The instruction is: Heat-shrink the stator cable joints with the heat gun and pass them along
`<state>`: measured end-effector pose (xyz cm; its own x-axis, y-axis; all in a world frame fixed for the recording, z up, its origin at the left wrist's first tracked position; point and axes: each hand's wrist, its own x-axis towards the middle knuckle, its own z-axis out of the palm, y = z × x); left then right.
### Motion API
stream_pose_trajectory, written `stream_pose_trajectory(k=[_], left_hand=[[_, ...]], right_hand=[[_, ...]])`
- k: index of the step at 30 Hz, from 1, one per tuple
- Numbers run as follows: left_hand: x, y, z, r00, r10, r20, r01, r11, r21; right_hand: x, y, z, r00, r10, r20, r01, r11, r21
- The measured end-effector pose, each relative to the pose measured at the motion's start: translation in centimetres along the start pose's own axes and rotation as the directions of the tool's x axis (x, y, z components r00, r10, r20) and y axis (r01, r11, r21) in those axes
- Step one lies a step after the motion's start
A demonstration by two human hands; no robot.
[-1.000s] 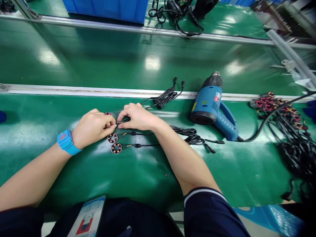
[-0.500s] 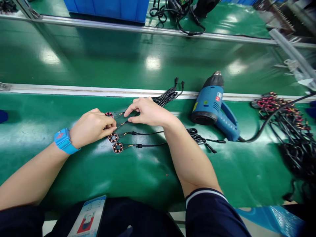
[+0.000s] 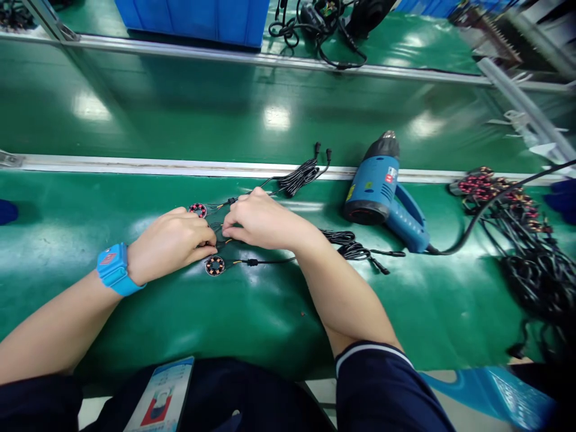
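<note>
My left hand (image 3: 180, 241), with a blue band (image 3: 117, 270) on its wrist, is closed in a pinch over a small copper-wound stator, mostly hidden beneath the fingers. Just right of it, my right hand (image 3: 263, 221) pinches the thin wire end of a black cable; its fingertips partly cover the joint. Above the left fingers lies a stator with reddish coils (image 3: 198, 210), wired to a bundled black cable (image 3: 297, 177). Below them another stator (image 3: 215, 265) lies flat, its yellow-orange leads joining a black cable (image 3: 274, 261) that runs right under my forearm.
A blue heat gun (image 3: 371, 186) lies right of my hands, its cord trailing right. A pile of cabled stators (image 3: 508, 204) occupies the far right. Beyond the metal rail (image 3: 180, 165), a blue bin (image 3: 193, 21) and tangled black cables (image 3: 324, 30) stand on a raised shelf.
Both hands have moved slightly toward me, from one stator and cable to the row below. The right fingers have closed from apart into a pinch. The upper cable's black sleeve is now uncovered.
</note>
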<state>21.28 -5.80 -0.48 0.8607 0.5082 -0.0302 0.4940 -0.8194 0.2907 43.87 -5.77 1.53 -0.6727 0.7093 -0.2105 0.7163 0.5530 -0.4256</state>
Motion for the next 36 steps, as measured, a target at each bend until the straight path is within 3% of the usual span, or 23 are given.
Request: stream_pose_trajectory(k=[8, 16, 24, 27, 30, 36], left_hand=[[0.2, 0.4, 0.7, 0.997, -0.068, -0.032, 0.066, 0.997, -0.032], [0.4, 0.5, 1.0, 0.994, -0.104, -0.025, 0.103, 0.993, -0.052], [0.4, 0.9, 0.9, 0.986, -0.163, -0.018, 0.163, 0.986, -0.033], [0.3, 0.8, 0.9, 0.982, -0.187, -0.006, 0.186, 0.981, -0.047], [0.2, 0.8, 0.7, 0.979, -0.202, 0.019, 0.203, 0.978, -0.042], [0.1, 0.6, 0.0, 0.990, -0.114, 0.088, 0.115, 0.993, -0.013]], right_hand=[[1.6, -0.4, 1.2, 0.985, -0.050, 0.163, 0.053, 0.998, -0.016], [1.5, 0.7, 1.6, 0.996, -0.023, 0.086, 0.017, 0.998, 0.068], [1.7, 0.8, 1.5, 0.996, 0.015, 0.090, -0.026, 0.992, 0.125], [0.9, 0.7, 0.9, 0.999, 0.038, 0.001, -0.038, 0.991, 0.124], [-0.1, 0.4, 0.1, 0.997, 0.001, -0.076, 0.007, 0.994, 0.111], [0.2, -0.8, 0.3, 0.994, -0.104, -0.017, 0.105, 0.992, 0.062]])
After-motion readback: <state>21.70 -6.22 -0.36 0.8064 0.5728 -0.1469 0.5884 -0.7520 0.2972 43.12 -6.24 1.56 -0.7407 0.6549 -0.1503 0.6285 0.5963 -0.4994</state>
